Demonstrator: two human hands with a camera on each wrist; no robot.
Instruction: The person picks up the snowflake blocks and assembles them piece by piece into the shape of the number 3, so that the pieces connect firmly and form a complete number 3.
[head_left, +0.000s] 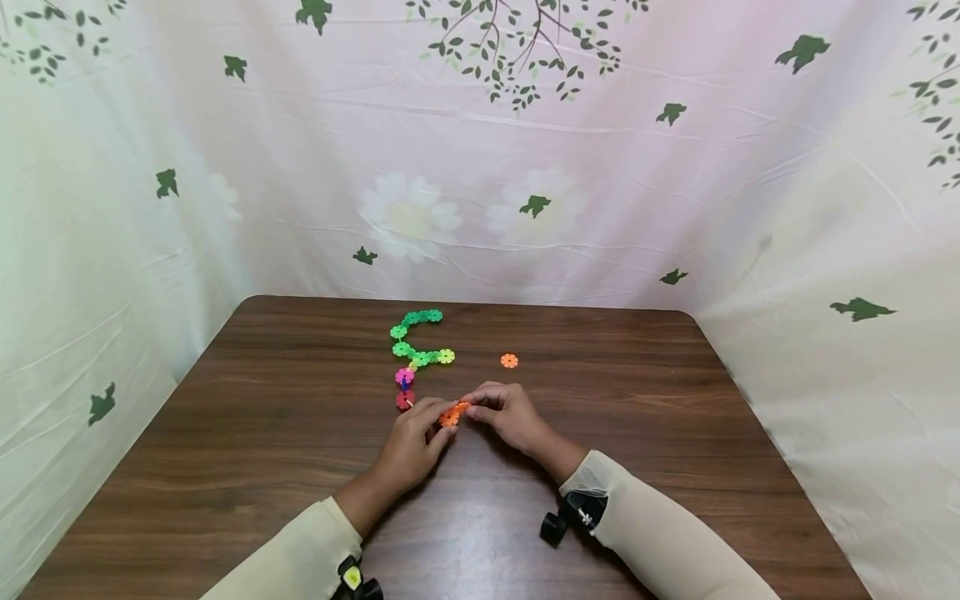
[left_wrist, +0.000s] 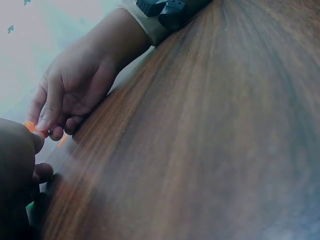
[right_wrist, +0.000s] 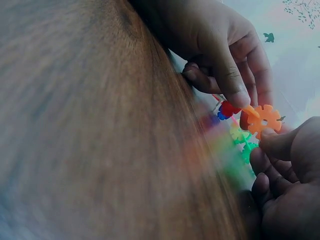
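Between both hands are two orange notched interlocking discs, meeting at their edges. My left hand (head_left: 412,437) pinches one orange disc (head_left: 449,418) between thumb and fingers; in the right wrist view this disc (right_wrist: 251,111) shows nearly edge-on. The other orange disc (right_wrist: 265,120), face-on there, is pinched by my right hand (head_left: 512,417) at its rim. Just beyond the left fingers lies a chain of joined discs, running from a red disc (head_left: 405,399) through a pink disc (head_left: 405,377) to several green discs (head_left: 401,349) that form a curve.
A single orange disc (head_left: 509,361) lies on the brown wooden table (head_left: 637,400), to the right of the chain. Behind the table's far edge hangs a pale cloth (head_left: 465,167) with printed leaves and birds. Each sleeve has a dark wrist device (head_left: 585,508).
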